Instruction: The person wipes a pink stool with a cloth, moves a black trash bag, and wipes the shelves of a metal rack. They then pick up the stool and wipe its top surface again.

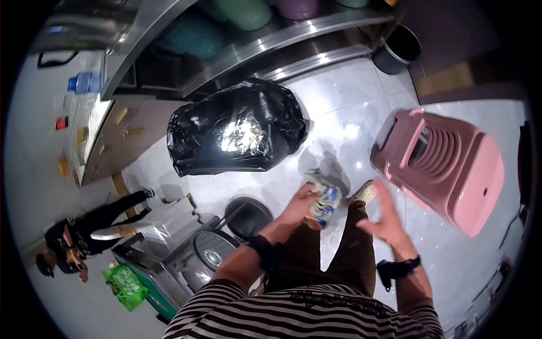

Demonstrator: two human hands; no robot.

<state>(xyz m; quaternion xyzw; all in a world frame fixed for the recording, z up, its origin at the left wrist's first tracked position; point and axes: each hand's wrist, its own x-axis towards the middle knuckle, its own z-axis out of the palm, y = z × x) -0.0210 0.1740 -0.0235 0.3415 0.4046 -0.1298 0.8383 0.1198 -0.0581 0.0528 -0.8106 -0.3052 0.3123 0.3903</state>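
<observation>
My left hand (300, 204) is closed on a crumpled plastic packet (324, 208), white with blue and orange print, held above my legs. My right hand (387, 221) is off to the right with its fingers stretched out and nothing in them. A large, full black garbage bag (206, 133) lies on the tiles ahead of my left hand. Beyond my right hand is a pink plastic stool (480, 181) with a ribbed opening.
A steel shelf (271, 42) with green and purple containers runs along the far side. A dark bin (398, 51) stands at the upper right. On the left are drawers (121, 130), a round black stool seat (248, 217), a green bag (125, 287) and another person (84, 231).
</observation>
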